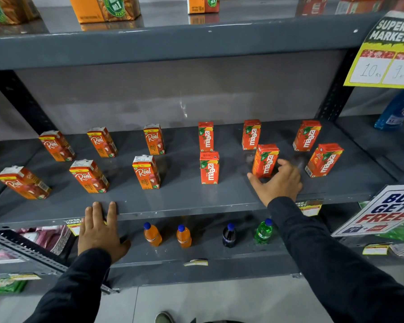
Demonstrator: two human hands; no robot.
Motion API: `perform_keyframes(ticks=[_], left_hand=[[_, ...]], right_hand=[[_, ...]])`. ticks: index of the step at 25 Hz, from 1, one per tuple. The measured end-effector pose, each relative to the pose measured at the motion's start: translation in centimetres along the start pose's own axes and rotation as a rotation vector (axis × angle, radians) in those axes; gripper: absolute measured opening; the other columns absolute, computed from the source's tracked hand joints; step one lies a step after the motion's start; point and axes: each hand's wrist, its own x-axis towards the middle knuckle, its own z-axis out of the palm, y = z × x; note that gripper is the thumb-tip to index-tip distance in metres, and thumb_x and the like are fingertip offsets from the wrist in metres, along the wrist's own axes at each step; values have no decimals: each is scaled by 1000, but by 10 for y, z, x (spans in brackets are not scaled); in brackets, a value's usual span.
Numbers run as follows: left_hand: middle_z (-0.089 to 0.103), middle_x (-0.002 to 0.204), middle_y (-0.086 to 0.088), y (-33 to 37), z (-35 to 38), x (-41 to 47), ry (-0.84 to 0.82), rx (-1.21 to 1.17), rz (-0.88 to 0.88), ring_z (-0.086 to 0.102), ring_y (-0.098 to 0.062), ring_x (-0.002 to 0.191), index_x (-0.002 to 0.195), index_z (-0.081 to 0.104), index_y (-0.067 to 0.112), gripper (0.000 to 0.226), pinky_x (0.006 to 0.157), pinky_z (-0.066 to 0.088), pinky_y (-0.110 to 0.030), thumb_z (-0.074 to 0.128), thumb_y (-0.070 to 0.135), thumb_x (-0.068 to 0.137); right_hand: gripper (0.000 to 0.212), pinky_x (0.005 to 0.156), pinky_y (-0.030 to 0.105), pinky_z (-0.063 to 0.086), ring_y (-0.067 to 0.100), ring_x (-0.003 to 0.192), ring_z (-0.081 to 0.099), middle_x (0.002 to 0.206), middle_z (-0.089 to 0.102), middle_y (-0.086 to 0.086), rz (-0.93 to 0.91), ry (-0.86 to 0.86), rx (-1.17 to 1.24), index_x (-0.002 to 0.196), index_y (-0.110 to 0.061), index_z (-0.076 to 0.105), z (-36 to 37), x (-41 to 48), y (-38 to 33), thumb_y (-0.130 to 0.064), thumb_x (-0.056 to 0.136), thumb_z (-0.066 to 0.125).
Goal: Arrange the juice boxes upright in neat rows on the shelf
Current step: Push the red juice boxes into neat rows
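Note:
Several small orange juice boxes stand upright in two rows on the grey shelf (177, 201). Real boxes fill the left half, such as the front one (146, 171). Maaza boxes fill the right half, such as the front middle one (209, 167). My right hand (278, 183) is spread open just in front of a front-row Maaza box (265, 160), fingers at its base, not clasping it. My left hand (100, 229) rests flat on the shelf's front edge, fingers apart, holding nothing.
Four small soda bottles (183, 236) stand on the lower shelf. Larger cartons (103, 8) sit on the shelf above. A price sign (387, 50) hangs at the upper right, a promo sign (383, 210) at the lower right, and a blue bottle (394, 113) beside the upright.

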Motion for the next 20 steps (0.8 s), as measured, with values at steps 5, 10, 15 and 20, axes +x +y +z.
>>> perform_keyframes(ticks=[5,10,15,20], left_hand=[[18,149,-27,3,-5,-1,-38,19,-4,12,-45,136,145,19,14,121,110,25,-55,79,57,49],[7,153,-23,1,-13,-2,-78,15,2,5,-41,140,147,5,19,120,113,19,-50,72,63,57],[5,154,-21,4,-15,-3,-72,7,5,3,-40,140,146,2,19,118,115,16,-49,69,63,60],[9,153,-23,0,-10,-4,-44,-18,24,6,-42,140,147,7,16,117,114,19,-51,69,63,59]], right_hand=[[84,92,44,42,25,113,54,119,58,3,-190,-253,28,122,-17,48,33,-54,-52,-67,58,70],[72,90,44,38,29,109,55,111,64,5,-59,-280,-183,107,-17,49,59,-57,-89,-71,61,61],[60,87,44,36,30,107,54,106,65,6,-69,-261,-223,100,-17,54,64,-54,-89,-66,65,56],[62,87,44,37,30,106,54,105,64,5,-70,-262,-287,99,-18,57,65,-53,-91,-69,65,52]])
